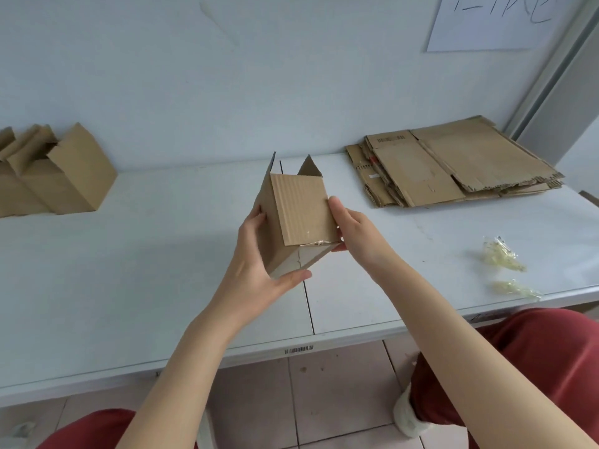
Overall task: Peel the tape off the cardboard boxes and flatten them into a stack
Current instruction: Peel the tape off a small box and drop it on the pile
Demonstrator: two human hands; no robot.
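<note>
A small brown cardboard box point(299, 212) is held above the middle of the white table point(162, 254), tilted, with its flaps standing open at the far end. My left hand point(259, 264) grips its left side and bottom corner, thumb under the near edge. My right hand point(351, 226) holds the right edge, thumb on the top face. A thin remnant of tape shows along the near fold. Flattened cardboard boxes point(450, 163) lie stacked at the back right. Several unflattened boxes point(55, 176) stand at the back left.
Two crumpled wads of peeled clear tape point(500, 254) lie near the table's right front edge. A wall with a paper sheet point(499, 21) rises behind the table. My knees in red trousers sit below the front edge.
</note>
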